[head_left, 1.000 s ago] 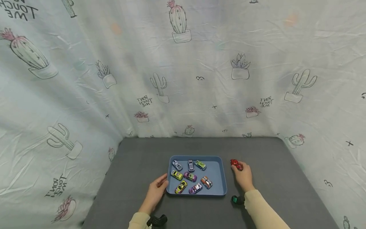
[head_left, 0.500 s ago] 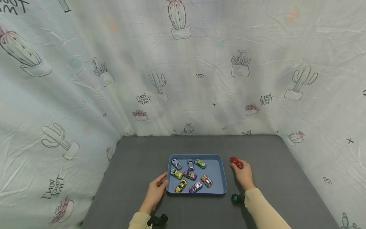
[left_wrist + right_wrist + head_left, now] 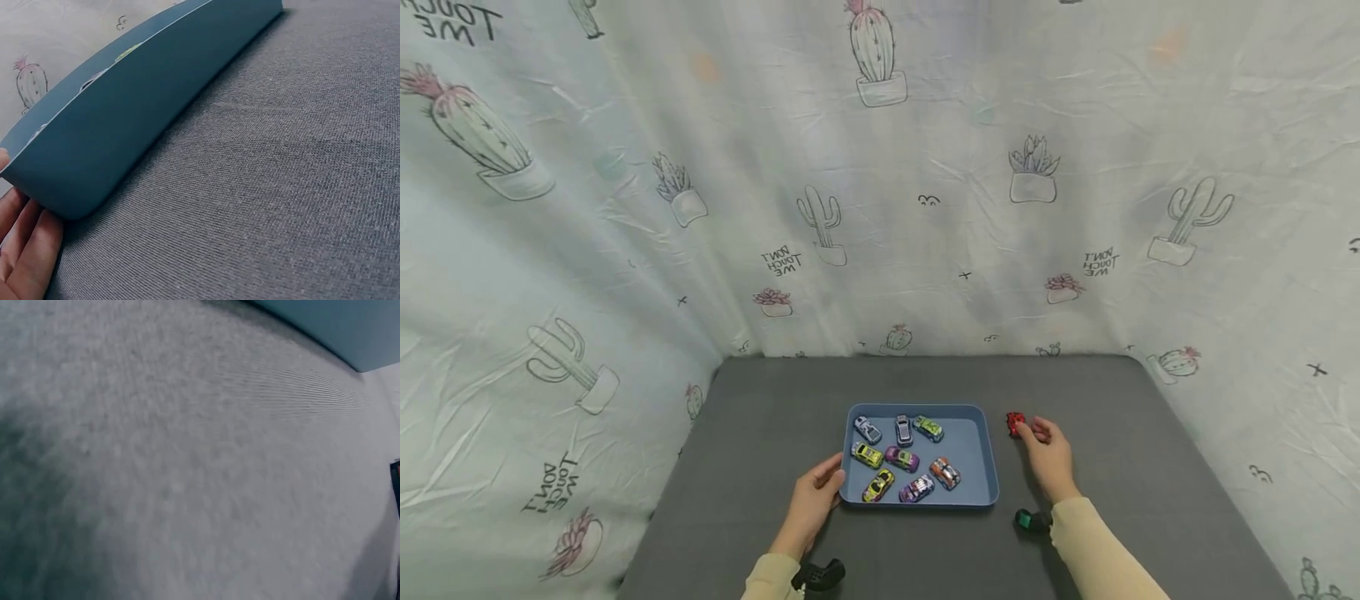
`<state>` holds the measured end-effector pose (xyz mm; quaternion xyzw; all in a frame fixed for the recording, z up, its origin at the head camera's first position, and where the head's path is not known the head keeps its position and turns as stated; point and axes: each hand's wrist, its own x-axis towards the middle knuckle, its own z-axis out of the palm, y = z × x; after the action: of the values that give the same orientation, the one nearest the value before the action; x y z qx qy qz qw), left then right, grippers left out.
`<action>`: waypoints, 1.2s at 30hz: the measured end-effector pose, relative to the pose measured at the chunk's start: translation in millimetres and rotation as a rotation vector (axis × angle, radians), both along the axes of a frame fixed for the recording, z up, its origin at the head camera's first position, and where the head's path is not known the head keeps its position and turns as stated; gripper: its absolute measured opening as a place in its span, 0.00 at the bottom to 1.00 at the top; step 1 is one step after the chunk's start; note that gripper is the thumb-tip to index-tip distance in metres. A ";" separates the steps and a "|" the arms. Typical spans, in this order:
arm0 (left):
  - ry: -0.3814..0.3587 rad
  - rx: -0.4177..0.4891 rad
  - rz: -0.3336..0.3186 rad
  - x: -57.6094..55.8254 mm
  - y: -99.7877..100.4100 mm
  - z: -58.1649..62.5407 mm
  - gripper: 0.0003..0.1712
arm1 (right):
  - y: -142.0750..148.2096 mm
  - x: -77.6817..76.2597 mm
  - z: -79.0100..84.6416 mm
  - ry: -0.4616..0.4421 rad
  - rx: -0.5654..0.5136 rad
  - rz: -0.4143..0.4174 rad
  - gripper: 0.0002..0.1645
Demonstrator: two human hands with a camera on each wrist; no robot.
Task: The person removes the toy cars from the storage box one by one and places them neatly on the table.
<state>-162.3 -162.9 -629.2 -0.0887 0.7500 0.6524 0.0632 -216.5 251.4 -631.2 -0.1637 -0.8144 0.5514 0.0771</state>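
Note:
A blue tray lies on the table with several toy cars in it, among them a yellow one and an orange one. My left hand holds the tray's left wall. In the left wrist view the thumb tip is at the rim and the fingers are against the outer wall near the corner. Right of the tray, a red toy car stands on the table. My right hand is beside it, fingers loosely bent, thumb close to the car; contact is unclear.
Grey cloth covers the table. A curtain printed with cacti surrounds it on the back and sides. Black wrist devices sit at both wrists, the right one with a green face.
My right hand has let go of the red toy car and shifted slightly right, uncovering more of it. The left hand keeps its place on the tray.

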 end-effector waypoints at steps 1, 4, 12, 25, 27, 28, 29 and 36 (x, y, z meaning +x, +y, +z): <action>0.008 0.000 -0.002 0.2 0.1 0.1 0.25 | 1.8 1.0 0.5 0.002 -0.013 -0.004 0.41; 0.012 0.000 -0.004 0.7 0.0 -0.1 0.25 | 5.8 4.7 3.3 0.002 -0.036 -0.006 0.42; -0.023 -0.004 0.013 0.3 0.2 -2.1 0.24 | -10.3 14.7 21.7 0.021 0.042 0.090 0.41; -0.011 -0.001 0.012 -2.3 3.7 -3.4 0.23 | -72.7 24.6 50.3 0.073 0.061 0.254 0.40; -0.012 -0.006 0.016 -2.5 4.1 -3.4 0.23 | -79.8 26.1 49.2 0.069 0.080 0.287 0.40; -0.012 -0.007 0.018 -2.5 4.2 -3.5 0.23 | -82.9 26.9 48.5 0.069 0.084 0.303 0.40; -0.009 -0.009 0.018 -2.5 4.2 -3.4 0.23 | -85.9 27.3 47.5 0.067 0.088 0.316 0.39; 0.000 -0.020 0.025 -0.6 3.4 -1.9 0.23 | -100.4 31.6 40.1 0.008 0.119 0.385 0.41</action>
<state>-162.9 -159.5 -631.2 -0.0987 0.7554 0.6456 0.0539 -184.9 151.1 -591.1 0.0021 -0.8615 0.5074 -0.0171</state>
